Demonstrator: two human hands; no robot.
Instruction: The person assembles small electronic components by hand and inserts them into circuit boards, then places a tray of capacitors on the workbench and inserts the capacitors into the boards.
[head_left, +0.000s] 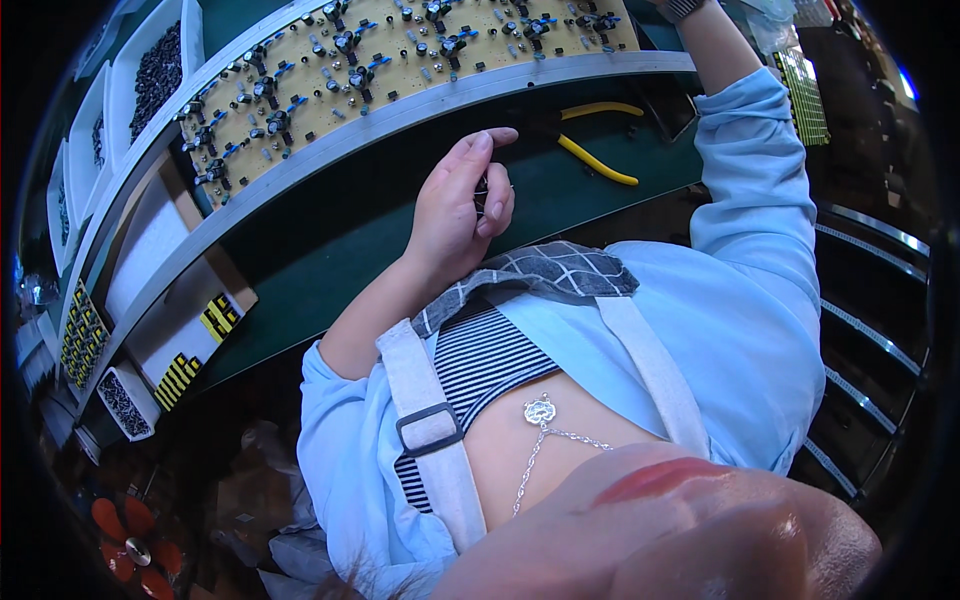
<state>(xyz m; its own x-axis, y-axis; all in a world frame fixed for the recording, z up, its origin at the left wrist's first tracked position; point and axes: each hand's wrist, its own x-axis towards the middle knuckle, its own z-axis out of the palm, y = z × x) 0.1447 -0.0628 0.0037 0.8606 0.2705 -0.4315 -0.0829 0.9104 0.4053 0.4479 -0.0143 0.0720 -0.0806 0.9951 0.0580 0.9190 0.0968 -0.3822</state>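
My left hand (463, 200) hovers over the green bench top, its fingers curled round small dark parts (481, 197) with thin metal leads. Its index finger sticks out to the right, and most of what it holds is hidden in the palm. Beyond it, a tan circuit board (400, 70) full of black capacitors and other small components lies along a metal rail (440, 97). My right arm (727, 55) reaches to the far right, with a dark band (682, 9) at the wrist. The right hand itself is cut off by the top edge.
Yellow-handled pliers (598, 160) lie right of my left hand. White bins (187, 40) of black parts stand at the far left. Yellow-and-black components (178, 382) sit near a small white bin (150, 405). A red-bladed fan (137, 550) is at lower left, metal strips (870, 340) at right.
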